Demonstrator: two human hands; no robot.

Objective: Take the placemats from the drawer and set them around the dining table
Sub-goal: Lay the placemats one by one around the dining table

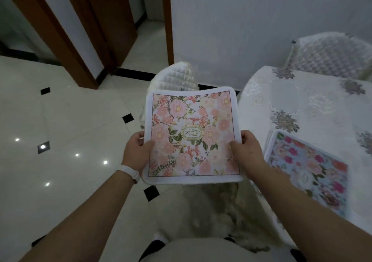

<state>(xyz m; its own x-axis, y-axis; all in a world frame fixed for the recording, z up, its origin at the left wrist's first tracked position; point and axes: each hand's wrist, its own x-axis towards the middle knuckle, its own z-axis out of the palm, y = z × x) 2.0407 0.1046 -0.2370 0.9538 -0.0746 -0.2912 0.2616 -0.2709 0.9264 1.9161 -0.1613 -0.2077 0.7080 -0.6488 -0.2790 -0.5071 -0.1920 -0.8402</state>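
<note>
Pink floral placemat (193,135) up in the air, held flat above a quilted chair (175,78), just left of the dining table (302,104). Left hand (136,151) pinches its left edge, right hand (247,151) its right edge, both thumbs on top. 1 blue floral placemat (308,171) lies on the table, near the edge.

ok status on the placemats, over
Left hand and right hand both grip the pink placemat by its sides. Held over a chair, off the table. Blue placemat lies on table. Path looks clear.
</note>
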